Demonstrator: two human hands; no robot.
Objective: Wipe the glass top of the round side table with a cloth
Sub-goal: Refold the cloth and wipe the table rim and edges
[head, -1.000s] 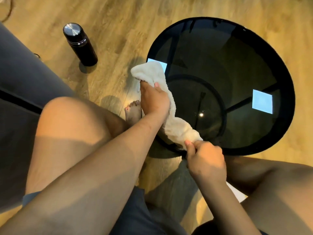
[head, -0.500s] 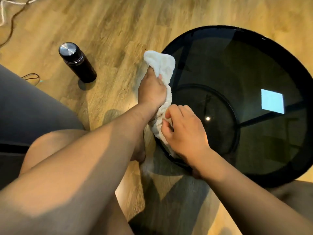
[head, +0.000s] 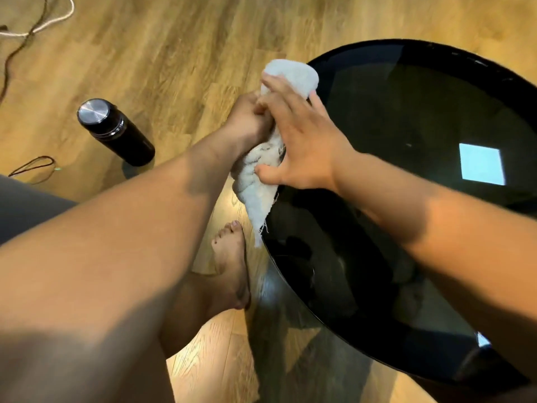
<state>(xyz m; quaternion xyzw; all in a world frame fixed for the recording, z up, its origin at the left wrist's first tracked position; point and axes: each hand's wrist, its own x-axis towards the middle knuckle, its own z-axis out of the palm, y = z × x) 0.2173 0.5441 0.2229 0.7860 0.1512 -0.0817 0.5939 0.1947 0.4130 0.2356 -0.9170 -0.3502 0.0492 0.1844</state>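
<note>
A round side table with a dark glass top [head: 401, 146] and black rim fills the right half of the view. A white cloth [head: 290, 75] lies bunched along the table's left edge, one frayed end hanging over the rim. My left hand [head: 247, 120] grips the cloth's middle at the rim, fingers curled. My right hand [head: 302, 141] lies spread over the cloth, fingers straight toward its far end and thumb pressing its near part.
A black flask [head: 116, 132] with a steel lid stands on the wooden floor [head: 162, 53] to the left. Cords [head: 37, 27] lie at the top left. My bare foot [head: 231, 260] rests on the floor beside the table's near left edge.
My right hand has moved forward along the cloth and spread out flat over it. The cloth has bunched up shorter. The view has shifted closer and to the left.
</note>
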